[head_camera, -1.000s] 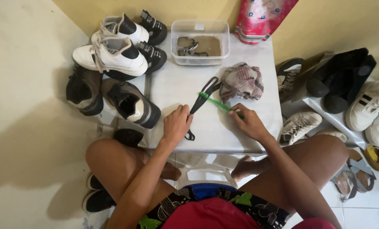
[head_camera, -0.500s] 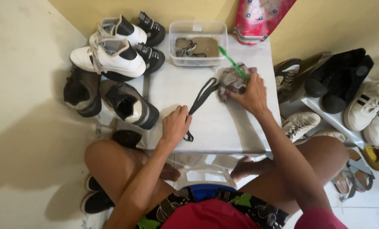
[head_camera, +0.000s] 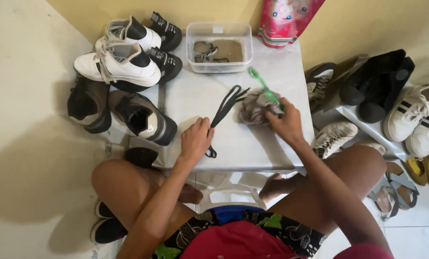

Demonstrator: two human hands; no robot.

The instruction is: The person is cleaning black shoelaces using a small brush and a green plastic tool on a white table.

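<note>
Gripped in our right hand (head_camera: 285, 123) is a green toothbrush (head_camera: 265, 87), fingers closed round its lower handle, bristle end pointing up & away toward the clear plastic tub (head_camera: 219, 47). Same hand rests on a crumpled grey-pink rag (head_camera: 255, 106) lying on the white table (head_camera: 272, 62), right of centre. Our left hand (head_camera: 195, 140) presses down near the table's front edge w/ fingers curled over one end of a black shoelace (head_camera: 225, 106); the lace runs diagonally up from that hand to just beside the rag, its far ends fanned out. Lace end near the thumb loops off toward the table edge.

Tub sits at the back of the table, holding murky brownish water w/ dark laces or similar soaking, can't tell exactly what. A red pouch (head_camera: 286, 21) leans vs. the wall right behind it.

Left of the table: white & black sneakers (head_camera: 123, 62) stacked at the back, brown sneakers (head_camera: 145, 117) nearer us, touching the table edge. Right side: a white sneaker (head_camera: 337, 136) just off the table corner, black shoes (head_camera: 373, 81) further back, more white sneakers (head_camera: 416, 117) & sandals (head_camera: 392, 189) on the floor. We sit w/ knees either side of the table.
</note>
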